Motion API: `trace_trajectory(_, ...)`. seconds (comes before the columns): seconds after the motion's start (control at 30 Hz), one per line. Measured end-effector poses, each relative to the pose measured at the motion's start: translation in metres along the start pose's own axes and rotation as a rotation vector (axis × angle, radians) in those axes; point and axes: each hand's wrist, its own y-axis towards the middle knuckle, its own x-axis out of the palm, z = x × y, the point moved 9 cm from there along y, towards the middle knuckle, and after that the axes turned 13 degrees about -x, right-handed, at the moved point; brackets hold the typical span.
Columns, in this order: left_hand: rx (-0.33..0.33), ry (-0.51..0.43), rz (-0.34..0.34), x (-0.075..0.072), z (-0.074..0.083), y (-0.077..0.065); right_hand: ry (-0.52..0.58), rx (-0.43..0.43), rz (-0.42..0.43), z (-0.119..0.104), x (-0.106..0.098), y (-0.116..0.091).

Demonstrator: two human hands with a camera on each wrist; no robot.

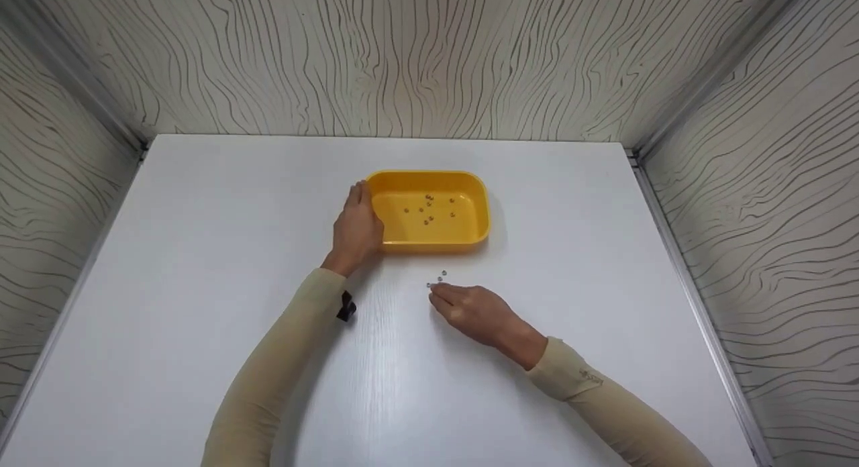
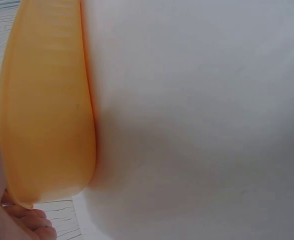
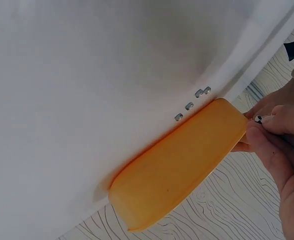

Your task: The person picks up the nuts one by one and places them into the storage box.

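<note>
A yellow plastic tray [image 1: 429,247] stands on the white table, with several small metal nuts [image 1: 429,204] scattered over its floor. My left hand [image 1: 358,229] grips the tray's left end, its fingers along the outside of the wall. In the left wrist view, the fingertips [image 2: 32,222] curl beneath the rim. Between thumb and forefinger, my right hand [image 1: 476,313] pinches one small nut [image 3: 258,119], in front of the tray. Several loose nuts [image 3: 189,106] lie in a short line on the table between that hand and the tray's front wall.
The white table [image 1: 201,266] ends at a wood-patterned back panel [image 1: 429,64]. Similar panels stand on both sides, with metal rails [image 1: 698,299] along the table's side edges. A black strap [image 1: 346,307] hangs at the left cuff.
</note>
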Motion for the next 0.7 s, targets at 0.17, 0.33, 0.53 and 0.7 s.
trace_trajectory(0.17,-0.003,0.004,-0.006,0.000,0.000,0.000,0.056,0.023,0.008,0.008,-0.004,0.006)
trace_trajectory(0.33,-0.016,-0.002,-0.018,0.001,-0.001,0.000,0.271,0.077,0.068,0.021,-0.009,0.012)
trace_trajectory(0.53,-0.022,-0.025,-0.017,0.001,-0.002,-0.001,0.498,0.177,0.193,0.043,-0.017,0.019)
trace_trajectory(0.7,-0.015,-0.025,-0.015,0.002,-0.002,-0.002,0.664,0.276,0.294,0.064,-0.019,0.021)
